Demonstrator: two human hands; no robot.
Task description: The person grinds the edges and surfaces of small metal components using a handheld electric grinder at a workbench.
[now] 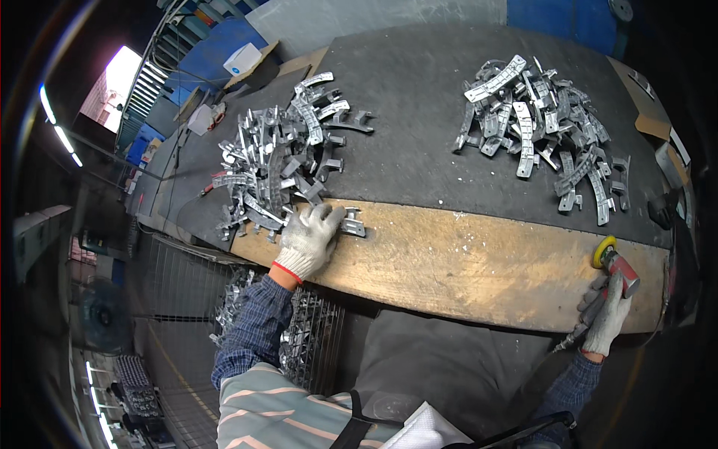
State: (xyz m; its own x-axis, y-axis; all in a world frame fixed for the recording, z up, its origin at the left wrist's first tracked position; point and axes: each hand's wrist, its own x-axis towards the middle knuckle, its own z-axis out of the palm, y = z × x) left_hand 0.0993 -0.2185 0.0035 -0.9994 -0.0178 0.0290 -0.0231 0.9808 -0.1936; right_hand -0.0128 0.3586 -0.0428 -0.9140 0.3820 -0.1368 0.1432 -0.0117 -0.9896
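My left hand point(312, 232), in a white knitted glove with a red cuff edge, is closed at the near side of the left pile point(265, 157) of curved silver cast-metal brackets. A metal bracket point(353, 223) sticks out from its fingers to the right, low over the wooden board point(449, 262). At the board's right end, my right hand point(607, 318), gloved as well, grips a red hand-held power sander point(621, 271). The sander's round yellow pad point(604, 251) points up and away from me. My palm hides part of its body.
A second heap of brackets point(535, 112) lies at the far right on the dark table mat point(404, 112). Below the table's left side stands a wire basket point(310, 329) with more metal parts. Cardboard point(653, 127) lines the right edge, and a fan point(101, 316) stands far left.
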